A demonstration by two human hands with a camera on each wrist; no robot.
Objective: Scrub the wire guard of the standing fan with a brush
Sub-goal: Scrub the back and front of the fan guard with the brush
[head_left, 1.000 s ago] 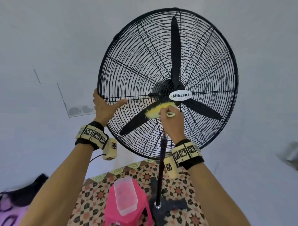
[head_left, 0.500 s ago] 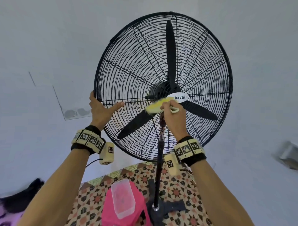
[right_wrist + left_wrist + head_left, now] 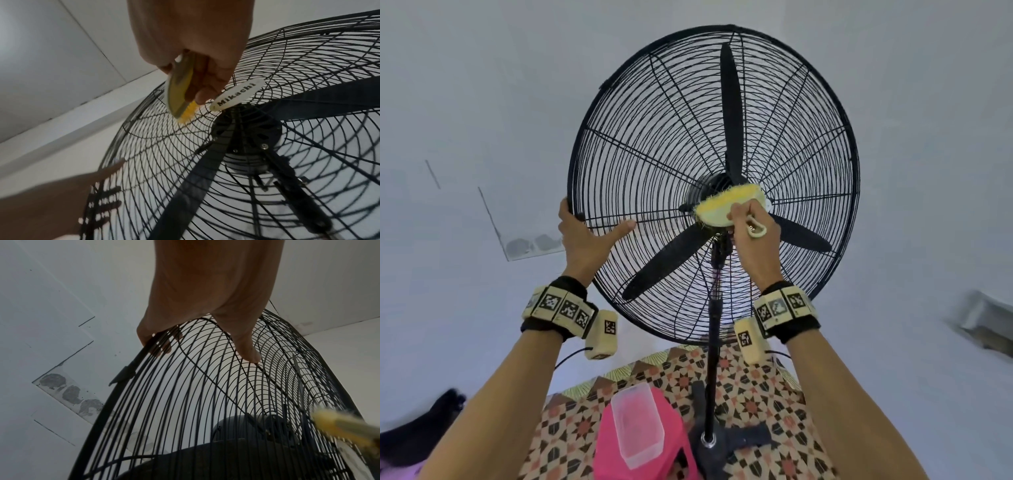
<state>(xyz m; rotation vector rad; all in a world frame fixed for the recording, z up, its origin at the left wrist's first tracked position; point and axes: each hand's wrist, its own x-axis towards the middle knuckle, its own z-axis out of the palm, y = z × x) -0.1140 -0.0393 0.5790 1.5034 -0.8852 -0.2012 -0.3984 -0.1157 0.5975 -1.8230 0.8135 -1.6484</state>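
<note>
Two hands work on the wire guard (image 3: 647,164) of the standing fan (image 3: 710,342). Right hand (image 3: 753,233) is closed around a yellow-bristled brush (image 3: 717,209), bristles pressed to the guard at its centre, just beside the white name badge (image 3: 236,97). Left hand (image 3: 585,236) clasps the guard's outer rim at the side away from the brush, fingers hooked behind the wires, thumb (image 3: 246,352) laid flat across the front face. The brush's long axis runs roughly along a spoke, pointing from the hub toward the left hand; the unbrushed wires therefore appear to lie outward from the right hand, which is the nearer one to them. Head view shows both hands and the whole disc. Left wrist view alone shows the fingers (image 3: 162,347) curled behind the rim. Right wrist view alone shows the bristles' contact and the badge lettering.
</note>
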